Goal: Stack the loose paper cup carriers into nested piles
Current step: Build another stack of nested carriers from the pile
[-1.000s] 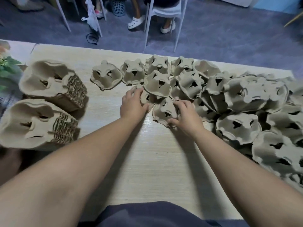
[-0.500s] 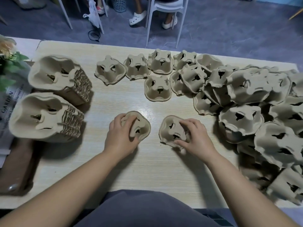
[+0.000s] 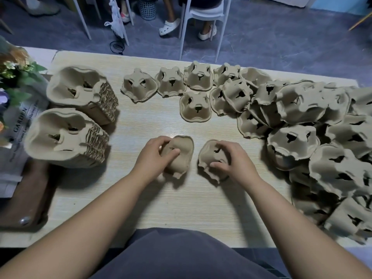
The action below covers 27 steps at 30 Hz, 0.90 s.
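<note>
Left hand point(image 3: 155, 156) grips the left carrier point(image 3: 184, 146), fingers curled over its top. Right hand point(image 3: 234, 160) grips the right carrier point(image 3: 205, 156), thumb pinching the near rim. Both carriers are at the table point(image 3: 181, 202) in front of me, just beside each other with a narrow gap between.

Step in hand, as I judge it: nest one into the other. To do it well, I turn both the same way so wells and notches line up, seat one squarely and press evenly. The pulp rims probably bend easily, so no squeezing.

Surface: pale wood grain. Two nested piles point(image 3: 80, 93) lie on their sides at left. Loose carriers point(image 3: 302, 117) are heaped at right, with a few lying singly along the far edge.

Room: grey floor point(image 3: 281, 37), a white chair point(image 3: 203, 13) beyond the table, flowers point(image 3: 16, 73) at far left.
</note>
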Each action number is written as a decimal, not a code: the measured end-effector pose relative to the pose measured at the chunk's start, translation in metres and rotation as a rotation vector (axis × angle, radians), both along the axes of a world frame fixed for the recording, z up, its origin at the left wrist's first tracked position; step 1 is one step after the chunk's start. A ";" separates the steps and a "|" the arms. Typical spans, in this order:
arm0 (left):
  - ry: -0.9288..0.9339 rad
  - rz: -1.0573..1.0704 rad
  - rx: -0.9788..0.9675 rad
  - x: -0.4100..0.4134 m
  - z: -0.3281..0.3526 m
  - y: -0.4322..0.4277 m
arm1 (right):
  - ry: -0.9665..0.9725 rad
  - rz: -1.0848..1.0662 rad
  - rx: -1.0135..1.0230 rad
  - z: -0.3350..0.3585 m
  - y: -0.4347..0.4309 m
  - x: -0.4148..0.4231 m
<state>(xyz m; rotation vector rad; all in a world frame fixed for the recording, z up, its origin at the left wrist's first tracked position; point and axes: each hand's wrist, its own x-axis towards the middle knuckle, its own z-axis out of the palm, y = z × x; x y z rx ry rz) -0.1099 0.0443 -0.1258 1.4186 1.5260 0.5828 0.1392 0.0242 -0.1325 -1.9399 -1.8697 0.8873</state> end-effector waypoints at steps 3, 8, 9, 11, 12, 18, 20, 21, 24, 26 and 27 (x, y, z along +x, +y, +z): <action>-0.106 0.092 -0.099 -0.004 0.003 -0.005 | 0.118 -0.027 -0.032 0.002 -0.004 -0.004; -0.059 0.251 -0.044 -0.029 0.002 -0.005 | 0.081 0.088 -0.032 0.001 -0.004 -0.015; -0.064 0.274 -0.036 -0.035 0.004 -0.006 | 0.066 0.103 -0.031 0.000 -0.003 -0.016; -0.109 0.304 -0.041 -0.045 0.006 -0.009 | 0.019 0.150 -0.038 -0.001 -0.003 -0.016; -0.121 0.317 -0.056 -0.049 0.009 -0.010 | -0.009 0.179 -0.042 -0.003 -0.004 -0.016; 0.046 0.272 -0.193 -0.058 0.019 -0.010 | -0.169 0.304 -0.037 -0.007 -0.009 -0.018; 0.177 0.221 -0.136 -0.056 0.019 -0.006 | -0.200 0.327 -0.024 -0.007 -0.010 -0.018; 0.225 0.192 -0.097 -0.054 0.020 -0.002 | -0.211 0.335 -0.024 -0.007 -0.011 -0.018; 0.280 0.064 0.062 -0.045 0.029 0.011 | -0.228 0.346 -0.019 -0.006 -0.013 -0.017; 0.352 -0.023 0.102 -0.042 0.034 0.018 | -0.222 0.341 -0.009 -0.006 -0.016 -0.017; 0.386 -0.039 0.084 -0.042 0.035 0.021 | -0.212 0.333 -0.007 -0.007 -0.017 -0.016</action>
